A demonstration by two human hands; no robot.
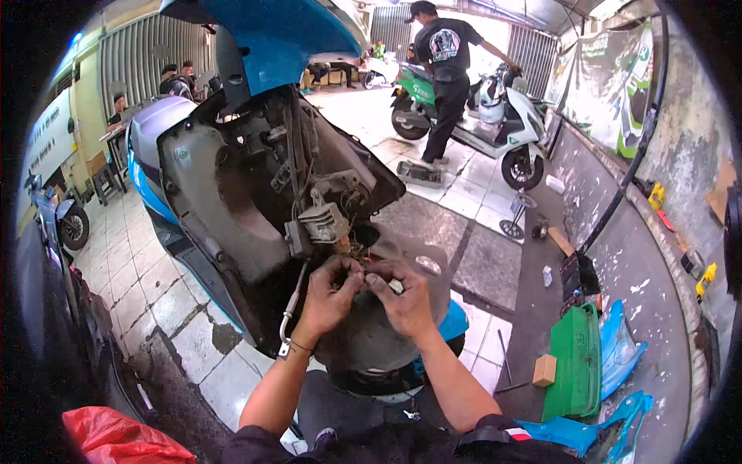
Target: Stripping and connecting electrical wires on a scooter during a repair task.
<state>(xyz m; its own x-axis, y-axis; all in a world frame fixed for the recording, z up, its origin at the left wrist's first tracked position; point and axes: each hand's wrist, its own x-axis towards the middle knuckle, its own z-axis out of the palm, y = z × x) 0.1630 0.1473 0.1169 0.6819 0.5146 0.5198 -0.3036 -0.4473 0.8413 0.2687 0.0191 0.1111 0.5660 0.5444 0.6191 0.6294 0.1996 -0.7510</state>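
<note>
In front of me stands a blue scooter [224, 185] with its front panel off, its dark inner side and cables bare. My left hand [331, 295] and my right hand [403, 300] meet above its dark front fender [371, 340], fingertips pinched together. What they pinch is too small to make out. A small white piece [396, 286] shows at my right hand's fingers. Just beyond the fingertips are thin wires [362, 249] and a finned grey metal part [325, 223]. A metal tube [294, 305] runs down beside my left wrist.
On the right lie a green toolbox [573, 359], a small cardboard box [545, 370] and blue body panels [618, 348]. A person in dark clothes [448, 69] stands by a white and green scooter [502, 116]. Red plastic [124, 437] lies at the lower left.
</note>
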